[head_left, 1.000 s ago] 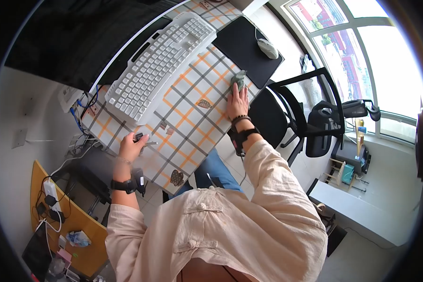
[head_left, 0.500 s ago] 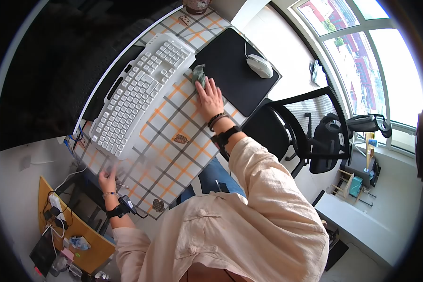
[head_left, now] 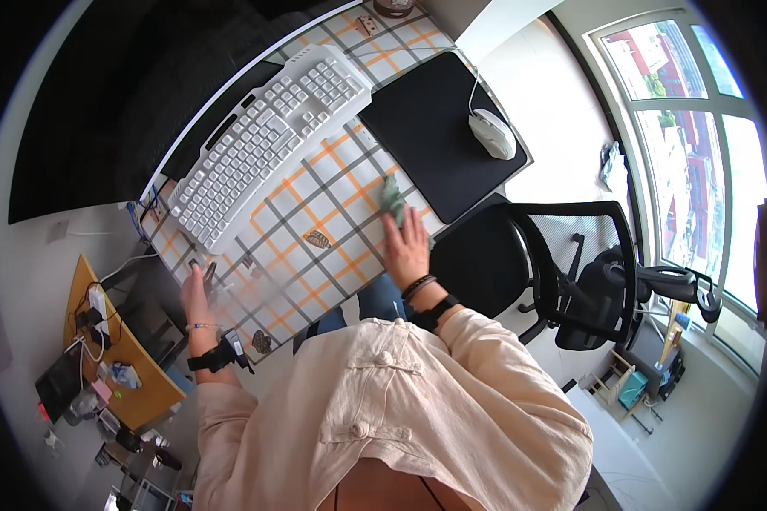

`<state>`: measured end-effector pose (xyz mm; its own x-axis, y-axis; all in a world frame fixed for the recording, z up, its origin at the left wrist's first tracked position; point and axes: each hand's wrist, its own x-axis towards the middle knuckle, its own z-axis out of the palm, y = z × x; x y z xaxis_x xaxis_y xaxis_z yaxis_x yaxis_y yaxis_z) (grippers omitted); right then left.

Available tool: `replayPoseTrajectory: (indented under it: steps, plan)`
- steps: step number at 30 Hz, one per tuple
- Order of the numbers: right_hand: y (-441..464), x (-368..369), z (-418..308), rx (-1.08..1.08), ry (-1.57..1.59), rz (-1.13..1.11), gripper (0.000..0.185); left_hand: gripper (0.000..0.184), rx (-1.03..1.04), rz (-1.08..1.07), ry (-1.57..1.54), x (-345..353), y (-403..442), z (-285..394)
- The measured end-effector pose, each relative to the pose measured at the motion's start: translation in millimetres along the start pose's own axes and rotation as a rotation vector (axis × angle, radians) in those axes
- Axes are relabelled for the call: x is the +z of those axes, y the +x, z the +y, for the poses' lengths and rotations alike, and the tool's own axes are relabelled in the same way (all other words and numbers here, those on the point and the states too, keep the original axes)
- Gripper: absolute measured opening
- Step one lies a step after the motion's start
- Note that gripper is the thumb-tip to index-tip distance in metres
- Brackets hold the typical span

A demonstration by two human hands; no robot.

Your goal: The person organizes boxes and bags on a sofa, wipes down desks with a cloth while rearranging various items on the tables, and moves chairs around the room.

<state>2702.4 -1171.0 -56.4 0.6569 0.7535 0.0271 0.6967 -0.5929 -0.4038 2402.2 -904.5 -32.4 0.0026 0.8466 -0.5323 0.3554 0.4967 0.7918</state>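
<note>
My right hand point(head_left: 408, 247) presses a crumpled grey-green cloth point(head_left: 391, 201) onto the checked tablecloth point(head_left: 337, 192), left of the black mouse pad point(head_left: 439, 128). The cloth pokes out past the fingertips. At the left end of the table, my left hand point(head_left: 195, 300) is beside the edge with its fingers stretched out, seen side-on. Small dark and clear objects point(head_left: 210, 274) lie close to its fingertips, too blurred to name. A white keyboard point(head_left: 264, 145) stands between the hands and the monitor.
A white corded mouse point(head_left: 492, 134) rests on the pad. The dark monitor point(head_left: 119, 94) rises behind the keyboard. A black mesh office chair point(head_left: 571, 247) stands at the right. Farther left, a wooden board point(head_left: 132, 358) carries cables and small items.
My right hand has drawn the cloth from near the keyboard's right end toward the table's front edge. The left hand has straightened its fingers near the corner. The whole view has shifted slightly.
</note>
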Motion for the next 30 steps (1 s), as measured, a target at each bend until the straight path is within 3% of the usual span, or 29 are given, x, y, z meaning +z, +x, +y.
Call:
replayPoseTrajectory:
  steps: [3, 4, 5, 6, 8, 10, 12, 14, 16, 18, 19, 20, 22, 26, 29, 30]
  plan:
    - [-13, 24, -38, -0.375, 0.114, -0.247, 0.048, 0.034, -0.082, -0.147, -0.104, 53, -23, 11]
    - [-11, 24, -48, -0.461, 0.189, -0.236, 0.049, 0.036, -0.107, -0.166, -0.107, 73, -28, 15]
    - [-10, 17, -45, -0.438, 0.28, -0.228, 0.048, 0.035, -0.118, -0.217, -0.146, 82, -17, 2]
    - [-3, -1, -48, -0.412, 0.37, -0.219, 0.048, 0.036, -0.154, -0.095, -0.147, 98, -17, 4]
    - [2, -24, -21, -0.222, 0.503, 0.002, 0.042, 0.036, -0.141, -0.04, -0.167, 119, -15, 6]
    - [1, -25, 23, 0.164, 0.373, 0.345, 0.031, 0.034, -0.144, -0.014, -0.177, 131, -8, 3]
    - [3, -12, 75, 0.568, 0.462, 0.526, 0.023, 0.031, -0.103, -0.038, -0.196, 136, -2, 1]
    - [13, -15, 103, 0.944, 0.957, 0.368, 0.02, 0.029, 0.049, -0.057, -0.09, 138, -5, 1]
    - [20, -11, 112, 0.88, 0.802, 0.316, 0.019, 0.031, 0.054, -0.049, 0.051, 136, 0, -7]
    - [24, -12, 105, 0.972, 0.791, 0.371, 0.025, 0.033, 0.464, 0.028, 0.02, 134, 3, -28]
    - [20, -3, 105, 0.974, 0.788, 0.368, 0.025, 0.034, 0.506, 0.213, 0.447, 135, -23, -3]
    - [16, 9, 108, 0.991, 0.681, 0.419, 0.025, 0.034, 0.501, 0.215, 0.446, 135, -33, -5]
    - [16, 10, 108, 0.998, 0.572, 0.466, 0.025, 0.034, 0.864, 0.224, 0.647, 135, -48, -9]
    - [15, -1, 103, 0.988, 0.702, 0.382, 0.024, 0.029, 1.044, -0.162, 0.836, 149, -92, -30]
    - [17, -16, 91, 0.967, 0.854, 0.402, 0.019, 0.062, 1.038, -0.374, 0.897, 161, -112, -46]
    - [14, -12, 90, 0.958, 0.923, 0.409, 0.018, 0.062, 1.019, -0.35, 0.903, 164, -119, -42]
